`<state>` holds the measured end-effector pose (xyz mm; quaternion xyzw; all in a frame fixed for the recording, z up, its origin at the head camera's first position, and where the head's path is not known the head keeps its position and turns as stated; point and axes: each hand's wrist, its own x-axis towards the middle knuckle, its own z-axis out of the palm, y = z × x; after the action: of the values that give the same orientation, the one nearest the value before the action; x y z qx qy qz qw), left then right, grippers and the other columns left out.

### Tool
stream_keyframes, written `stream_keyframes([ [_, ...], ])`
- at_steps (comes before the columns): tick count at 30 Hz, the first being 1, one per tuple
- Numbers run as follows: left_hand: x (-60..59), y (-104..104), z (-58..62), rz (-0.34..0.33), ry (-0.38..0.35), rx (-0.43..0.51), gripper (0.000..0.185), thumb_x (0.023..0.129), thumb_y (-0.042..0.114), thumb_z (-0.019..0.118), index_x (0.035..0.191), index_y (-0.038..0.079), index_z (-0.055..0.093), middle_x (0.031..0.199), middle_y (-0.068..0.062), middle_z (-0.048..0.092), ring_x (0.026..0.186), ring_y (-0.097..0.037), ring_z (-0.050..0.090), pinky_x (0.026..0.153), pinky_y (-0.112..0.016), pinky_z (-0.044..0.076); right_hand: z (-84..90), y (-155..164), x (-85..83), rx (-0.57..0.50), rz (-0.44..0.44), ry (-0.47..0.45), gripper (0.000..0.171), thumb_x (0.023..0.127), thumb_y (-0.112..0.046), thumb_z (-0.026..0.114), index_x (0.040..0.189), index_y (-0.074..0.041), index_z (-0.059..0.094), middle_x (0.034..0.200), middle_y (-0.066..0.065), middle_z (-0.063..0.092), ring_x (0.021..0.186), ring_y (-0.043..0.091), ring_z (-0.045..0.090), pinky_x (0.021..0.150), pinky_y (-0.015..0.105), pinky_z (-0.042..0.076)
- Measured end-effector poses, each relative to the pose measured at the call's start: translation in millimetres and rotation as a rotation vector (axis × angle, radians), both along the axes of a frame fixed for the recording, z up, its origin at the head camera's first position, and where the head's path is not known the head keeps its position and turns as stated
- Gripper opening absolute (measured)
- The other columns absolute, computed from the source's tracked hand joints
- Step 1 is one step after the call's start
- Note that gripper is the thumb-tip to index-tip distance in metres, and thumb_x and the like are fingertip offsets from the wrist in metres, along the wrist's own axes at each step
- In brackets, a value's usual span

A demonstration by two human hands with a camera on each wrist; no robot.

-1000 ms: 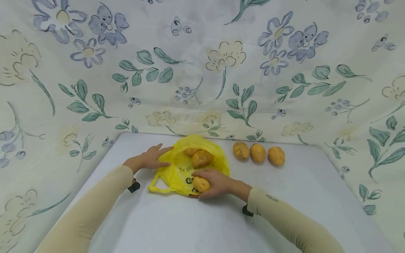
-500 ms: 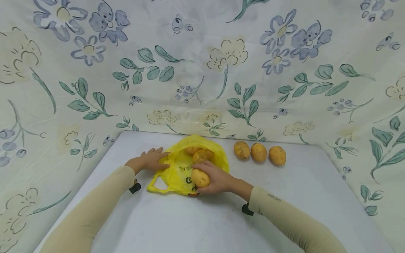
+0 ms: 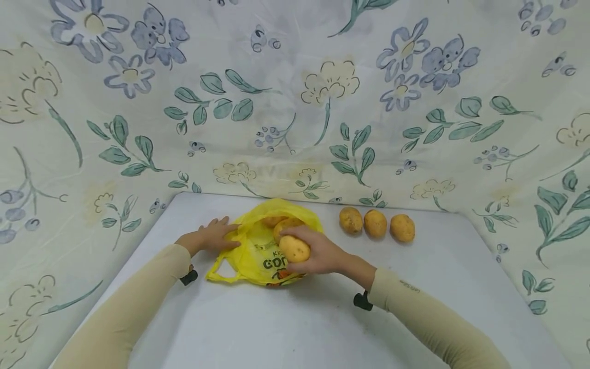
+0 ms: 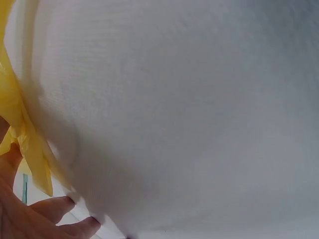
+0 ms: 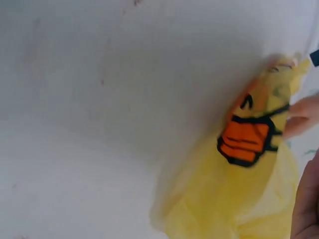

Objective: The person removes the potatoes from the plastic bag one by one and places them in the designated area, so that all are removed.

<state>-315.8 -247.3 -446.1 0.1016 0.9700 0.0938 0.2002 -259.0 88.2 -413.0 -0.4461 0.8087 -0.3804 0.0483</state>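
The fingers (image 3: 308, 237) of the right hand (image 3: 318, 252) curl around a potato (image 3: 293, 249) and hold it just above the open mouth of the yellow bag (image 3: 258, 256). Two more potatoes (image 3: 282, 224) sit inside the bag, just behind the held one (they are partly hidden by the hand and the plastic). The left hand (image 3: 213, 237) lies flat on the left edge of the bag with its fingers straight, pressing the plastic down onto the white table (image 3: 295, 328). The bag has dark letters and an orange patch on its front, and a loop handle (image 3: 220, 271) sticks out toward the person. Three other potatoes (image 3: 375, 224) lie in a row on the table, to the right of the bag and well apart from it. A flowered cloth (image 3: 295, 102) hangs behind the table.
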Motion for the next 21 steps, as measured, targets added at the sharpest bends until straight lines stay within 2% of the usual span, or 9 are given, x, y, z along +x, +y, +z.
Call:
stream_keyframes([
  [5,-1.6,0.6,-1.6,0.011,0.005,0.004,0.075,0.093,0.056,0.057,0.152,0.013,0.039,0.160,-0.033,0.014,0.143,-0.060,0.012,0.106,-0.081,0.014,9.8,8.3,-2.4,-0.063,-0.023,-0.008,0.069,0.079,-0.017,0.080,0.140,-0.017,0.049,0.137,0.004,0.054,0.111,0.018,0.058,0.088,0.030,0.055],
  [9,0.6,1.1,-3.9,0.017,0.014,0.000,0.075,0.093,0.057,0.057,0.152,0.013,0.039,0.160,-0.032,0.014,0.143,-0.060,0.012,0.106,-0.081,0.013,14.7,16.9,-5.7,-0.090,-0.078,-0.004,0.069,0.079,-0.016,0.081,0.139,-0.022,0.049,0.138,0.005,0.053,0.112,0.019,0.057,0.087,0.032,0.055],
  [16,3.8,3.6,1.8,0.005,0.023,-0.005,0.073,0.095,0.056,0.055,0.152,0.013,0.038,0.160,-0.032,0.014,0.143,-0.060,0.012,0.106,-0.081,0.013,16.4,34.6,-13.2,-0.138,-0.151,0.019,0.071,0.079,-0.013,0.081,0.141,-0.007,0.048,0.140,0.009,0.051,0.112,0.024,0.057,0.085,0.033,0.055],
  [21,4.9,4.8,3.0,-0.002,0.021,-0.007,0.073,0.095,0.054,0.055,0.152,0.012,0.039,0.159,-0.034,0.014,0.142,-0.061,0.013,0.105,-0.081,0.013,9.1,48.0,-18.1,-0.145,-0.194,0.041,0.070,0.078,-0.014,0.082,0.139,-0.005,0.049,0.138,0.011,0.054,0.108,0.023,0.059,0.085,0.035,0.055],
])
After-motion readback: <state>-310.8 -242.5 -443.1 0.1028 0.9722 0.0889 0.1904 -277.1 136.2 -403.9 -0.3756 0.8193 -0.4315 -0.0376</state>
